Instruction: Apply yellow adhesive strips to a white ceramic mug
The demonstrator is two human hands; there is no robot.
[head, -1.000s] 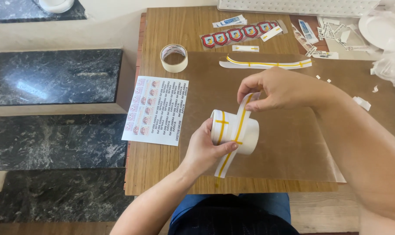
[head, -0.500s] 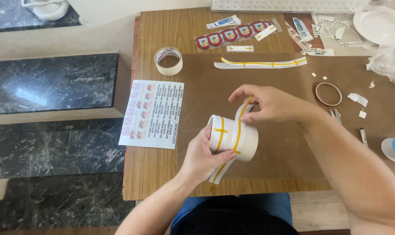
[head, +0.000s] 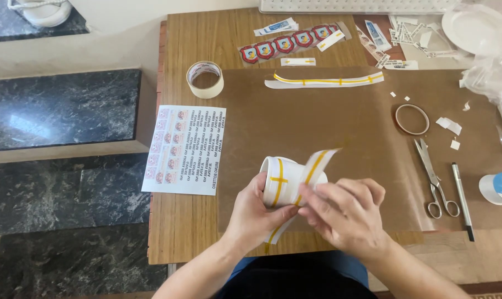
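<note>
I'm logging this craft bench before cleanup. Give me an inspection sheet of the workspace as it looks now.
Surface: wooden table with a brown sheet laid on it.
Job's things: white cup with yellow stripes; a white strip with a yellow line lies across it.
Clutter: tape roll, sticker sheet, second striped strip, shield stickers, thin ring, scissors, pen, white spool, plate, paper scraps.
Hands: left hand grips the cup; right hand presses the strip onto it.
Cables: nothing seen.
Surroundings: dark marble steps to the left.
</note>
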